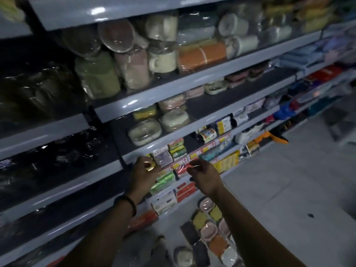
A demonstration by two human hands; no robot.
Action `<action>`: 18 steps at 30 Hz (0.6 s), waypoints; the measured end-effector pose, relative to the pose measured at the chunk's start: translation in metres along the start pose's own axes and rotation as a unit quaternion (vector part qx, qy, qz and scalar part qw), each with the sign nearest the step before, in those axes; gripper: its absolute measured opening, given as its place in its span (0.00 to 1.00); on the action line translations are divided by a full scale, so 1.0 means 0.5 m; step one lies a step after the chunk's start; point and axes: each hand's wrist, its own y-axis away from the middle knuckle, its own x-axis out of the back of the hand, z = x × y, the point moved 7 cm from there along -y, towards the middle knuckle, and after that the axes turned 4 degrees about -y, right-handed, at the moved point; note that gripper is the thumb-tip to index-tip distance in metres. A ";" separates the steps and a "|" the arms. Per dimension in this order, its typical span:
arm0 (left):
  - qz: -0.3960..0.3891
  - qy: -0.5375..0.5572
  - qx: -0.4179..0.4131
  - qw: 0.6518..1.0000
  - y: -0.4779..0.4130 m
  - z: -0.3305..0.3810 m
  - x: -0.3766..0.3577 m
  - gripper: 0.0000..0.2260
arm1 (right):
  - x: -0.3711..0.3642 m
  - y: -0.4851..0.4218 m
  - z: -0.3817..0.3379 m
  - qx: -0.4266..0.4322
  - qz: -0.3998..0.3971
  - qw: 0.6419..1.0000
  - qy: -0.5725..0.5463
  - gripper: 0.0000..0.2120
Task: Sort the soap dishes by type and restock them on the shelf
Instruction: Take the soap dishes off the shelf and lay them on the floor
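Grey shelf (173,135) holds wrapped soap dishes (144,132); more lie on floor (289,189).

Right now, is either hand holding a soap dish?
No: the left hand and the right hand are both empty at the shelf edge, while wrapped soap dishes lie on the floor below.

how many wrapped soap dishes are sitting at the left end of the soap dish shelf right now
4. A cream one at front left, a cream one beside it, a yellow one behind and a pink one on top. Blur may hide more.
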 end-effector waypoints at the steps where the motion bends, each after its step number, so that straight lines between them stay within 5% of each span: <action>1: 0.029 0.015 0.020 0.999 -0.028 -0.006 0.023 0.14 | -0.027 -0.025 -0.011 -0.007 -0.009 1.000 -0.008 0.20; 5: 0.076 0.044 0.024 0.996 -0.151 -0.042 0.073 0.19 | -0.116 -0.130 -0.060 -0.025 -0.033 0.997 -0.057 0.18; 12: 0.064 0.059 0.176 0.981 -0.448 -0.303 0.003 0.61 | -0.199 -0.254 -0.132 -0.070 -0.049 0.987 -0.140 0.16; 18: -0.021 0.059 0.191 0.980 -0.298 -0.062 0.018 0.49 | -0.229 -0.284 -0.144 -0.107 -0.104 0.974 -0.168 0.09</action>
